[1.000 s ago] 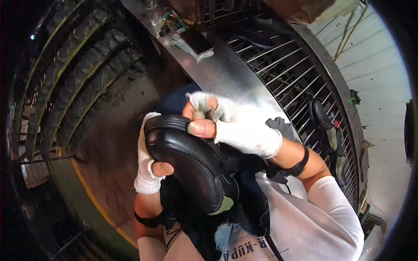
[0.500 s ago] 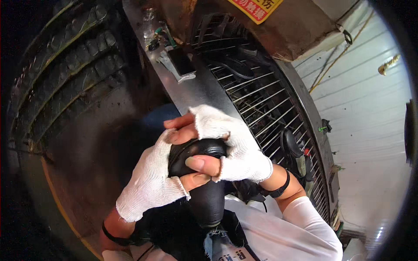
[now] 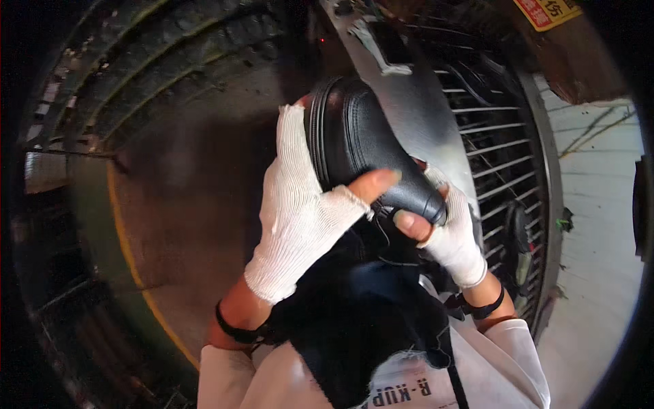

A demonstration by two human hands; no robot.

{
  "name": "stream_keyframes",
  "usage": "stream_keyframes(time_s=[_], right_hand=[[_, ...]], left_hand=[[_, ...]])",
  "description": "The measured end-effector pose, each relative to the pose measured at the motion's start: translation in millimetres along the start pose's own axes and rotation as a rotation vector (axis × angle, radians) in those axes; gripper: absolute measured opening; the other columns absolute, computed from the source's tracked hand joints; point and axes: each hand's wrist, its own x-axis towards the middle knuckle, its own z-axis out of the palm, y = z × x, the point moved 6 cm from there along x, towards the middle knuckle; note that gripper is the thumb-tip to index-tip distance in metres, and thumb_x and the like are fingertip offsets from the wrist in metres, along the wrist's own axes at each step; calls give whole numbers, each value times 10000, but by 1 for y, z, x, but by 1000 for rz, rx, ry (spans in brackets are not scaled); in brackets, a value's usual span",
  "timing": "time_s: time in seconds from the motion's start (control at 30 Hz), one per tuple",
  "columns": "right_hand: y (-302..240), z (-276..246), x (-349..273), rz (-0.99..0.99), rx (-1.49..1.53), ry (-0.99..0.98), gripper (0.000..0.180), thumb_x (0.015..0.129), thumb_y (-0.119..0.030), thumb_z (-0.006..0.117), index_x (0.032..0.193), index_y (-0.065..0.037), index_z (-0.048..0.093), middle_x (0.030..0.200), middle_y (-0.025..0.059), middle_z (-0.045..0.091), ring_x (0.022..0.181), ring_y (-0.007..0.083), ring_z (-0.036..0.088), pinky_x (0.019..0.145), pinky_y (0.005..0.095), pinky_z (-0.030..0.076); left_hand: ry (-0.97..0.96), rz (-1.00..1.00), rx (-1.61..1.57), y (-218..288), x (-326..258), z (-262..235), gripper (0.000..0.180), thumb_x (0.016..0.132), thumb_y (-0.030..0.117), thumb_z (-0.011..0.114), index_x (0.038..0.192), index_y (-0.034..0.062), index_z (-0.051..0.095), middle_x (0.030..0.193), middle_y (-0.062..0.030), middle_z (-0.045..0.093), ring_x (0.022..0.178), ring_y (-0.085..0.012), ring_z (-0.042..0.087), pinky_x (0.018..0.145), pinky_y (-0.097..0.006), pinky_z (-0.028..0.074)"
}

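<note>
A black leather shoe [image 3: 364, 123] is held up in front of me, tilted, with its layered sole edge facing left and stitching along the upper. My left hand [image 3: 300, 194], in a white knit glove with bare fingertips, grips the sole side. Its thumb lies across the upper, and its other fingers are mostly hidden behind the shoe. My right hand [image 3: 446, 228], gloved the same way, clasps the narrower lower-right end, thumb in front. Below the shoe, a black cloth [image 3: 361, 313] covers part of my lap.
Beyond the shoe runs a metal ledge [image 3: 422, 112], with a dark phone-like slab [image 3: 387, 42] on a pale cloth. To its right are metal bars [image 3: 494, 143] with dark shoes among them. A curved rack [image 3: 184, 51] stands far left. A yellow-and-red sign [image 3: 545, 12] hangs top right.
My hands have moved apart from being wrapped together over the shoe's rounded end. The shoe is now turned and raised, showing its side and sole edge. The view has swung left.
</note>
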Motion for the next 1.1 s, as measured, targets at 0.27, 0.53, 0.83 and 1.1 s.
stream_keyframes(time_s=[0.27, 0.53, 0.83, 1.1], right_hand=[[26, -37, 0, 326, 179, 64, 598, 775, -382, 792, 1202, 3, 627, 1062, 67, 669, 923, 129, 621, 837, 253, 488], [7, 10, -6, -307, -80, 160, 759, 748, -381, 815, 1302, 25, 492, 1154, 104, 613, 1007, 178, 600, 885, 298, 475], [48, 31, 76, -167, 250, -94, 514, 981, -179, 571, 1424, 37, 423, 1362, 140, 530, 1253, 191, 497, 1069, 339, 391], [50, 18, 133, -15, -80, -109, 460, 876, -149, 691, 1270, 51, 563, 824, -9, 583, 762, 31, 557, 683, 196, 465]], left_hand=[[-259, -189, 204, -37, -62, 30, 824, 859, 112, 639, 1527, 15, 166, 1269, -267, 552, 987, -373, 682, 815, -378, 557], [-77, -22, -196, -17, -32, 10, 861, 753, 125, 834, 1434, -24, 330, 1204, -145, 620, 1083, -204, 624, 936, -318, 490], [-604, 640, 786, -43, -34, -11, 411, 820, 97, 613, 1203, 227, 687, 1393, -13, 560, 1343, -280, 463, 1103, -430, 389], [-49, -91, 45, -102, 20, -38, 413, 865, 47, 637, 1270, 2, 567, 1233, -171, 612, 1144, -241, 585, 962, -345, 465]])
